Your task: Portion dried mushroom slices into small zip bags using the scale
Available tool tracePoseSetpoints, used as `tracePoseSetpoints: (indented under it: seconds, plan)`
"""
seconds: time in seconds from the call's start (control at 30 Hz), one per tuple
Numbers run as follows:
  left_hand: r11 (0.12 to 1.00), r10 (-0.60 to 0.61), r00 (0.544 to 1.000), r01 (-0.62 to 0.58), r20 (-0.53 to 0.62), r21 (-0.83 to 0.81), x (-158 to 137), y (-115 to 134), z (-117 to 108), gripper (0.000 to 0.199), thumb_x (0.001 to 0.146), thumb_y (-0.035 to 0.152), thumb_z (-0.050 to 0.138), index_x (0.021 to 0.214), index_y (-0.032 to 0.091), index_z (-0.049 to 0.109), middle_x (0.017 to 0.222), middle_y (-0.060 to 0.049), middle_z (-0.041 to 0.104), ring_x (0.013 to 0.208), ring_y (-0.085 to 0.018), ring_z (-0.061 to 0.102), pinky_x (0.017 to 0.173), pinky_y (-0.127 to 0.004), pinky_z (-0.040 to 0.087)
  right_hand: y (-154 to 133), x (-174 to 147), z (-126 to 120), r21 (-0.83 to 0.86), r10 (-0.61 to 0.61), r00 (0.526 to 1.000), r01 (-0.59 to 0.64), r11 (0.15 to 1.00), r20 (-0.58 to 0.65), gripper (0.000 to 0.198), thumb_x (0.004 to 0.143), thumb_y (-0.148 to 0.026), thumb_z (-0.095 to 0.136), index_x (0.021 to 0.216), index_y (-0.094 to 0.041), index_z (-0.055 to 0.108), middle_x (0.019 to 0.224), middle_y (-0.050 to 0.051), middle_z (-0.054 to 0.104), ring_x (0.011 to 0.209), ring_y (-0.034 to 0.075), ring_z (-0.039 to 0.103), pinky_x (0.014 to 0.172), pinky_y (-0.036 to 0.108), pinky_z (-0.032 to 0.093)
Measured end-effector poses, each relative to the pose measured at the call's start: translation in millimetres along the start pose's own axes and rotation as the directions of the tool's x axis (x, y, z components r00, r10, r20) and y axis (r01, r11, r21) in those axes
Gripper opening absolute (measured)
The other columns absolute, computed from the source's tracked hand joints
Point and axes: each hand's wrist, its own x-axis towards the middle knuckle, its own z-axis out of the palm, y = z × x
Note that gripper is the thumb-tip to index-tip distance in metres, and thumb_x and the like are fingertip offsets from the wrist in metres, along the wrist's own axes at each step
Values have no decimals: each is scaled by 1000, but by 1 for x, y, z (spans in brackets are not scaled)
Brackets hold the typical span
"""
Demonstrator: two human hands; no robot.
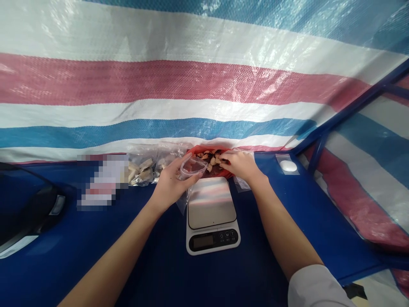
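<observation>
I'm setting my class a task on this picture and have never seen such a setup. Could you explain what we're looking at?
There is no machine arm here, just a person's two bare hands. The single picture comes from a camera worn on the head, looking forward and down. The left hand holds an open clear bag. The right hand reaches into a red bag of brown pieces; whether it grips one is unclear. On the blue table, a scale sits nearer the person, and bags of pale pieces lie to the left.
</observation>
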Motion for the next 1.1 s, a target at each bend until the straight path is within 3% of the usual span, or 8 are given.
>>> tracePoseSetpoints:
  seconds: [0.13, 0.4, 0.6, 0.77, 0.9, 1.1]
  plan:
    - [1000, 3, 1000, -3, 10, -31, 0, 1, 0, 61, 79, 47, 80, 131, 21, 65, 109, -8, 77, 104, -28, 72, 101, -46, 55, -4, -1, 3, 4, 23, 999, -23, 1000, -29, 32, 98, -35, 54, 125, -32, 70, 135, 2, 68, 108, 25, 69, 77, 34, 53]
    - [999, -28, 999, 29, 22, -30, -1, 1, 0, 68, 77, 48, 80, 136, 18, 64, 112, -9, 76, 108, -30, 70, 104, -47, 52, -14, 2, 13, -8, 122, 992, -122, 993, -25, 37, 100, -35, 46, 132, -34, 65, 140, 2, 64, 108, 23, 67, 75, 32, 53]
    - [998, -30, 999, 32, 37, -51, -2, -2, 0, 70, 78, 49, 79, 139, 20, 61, 116, -9, 76, 112, -30, 69, 107, -47, 50, -16, 0, 9, 26, 142, 987, -140, 990, -69, 34, 100, -35, 46, 123, -32, 70, 130, 2, 71, 104, 23, 69, 78, 33, 50]
    - [999, -9, 999, 11, 41, -51, -1, 0, -1, 68, 80, 48, 78, 139, 20, 61, 115, -8, 76, 111, -29, 69, 106, -46, 51, -12, -1, 1, 44, 156, 978, -151, 987, -140, 34, 100, -46, 48, 118, -34, 75, 114, 3, 78, 97, 26, 72, 79, 34, 50]
    - [999, 7, 999, -6, 35, -38, 0, 0, -1, 68, 79, 48, 79, 137, 18, 62, 115, -8, 76, 110, -29, 70, 104, -45, 53, -7, -1, -3, 160, 118, 984, -96, 982, -131, 32, 98, -48, 55, 117, -35, 76, 110, 2, 80, 97, 26, 73, 81, 34, 52]
    - [1000, 6, 999, -6, 34, -23, -1, -2, 1, 67, 79, 49, 79, 137, 18, 63, 111, -8, 77, 108, -29, 71, 104, -46, 53, -3, 2, 4, 322, -20, 994, 55, 945, -112, 28, 97, -33, 58, 118, -30, 76, 119, 2, 77, 105, 25, 73, 95, 37, 54]
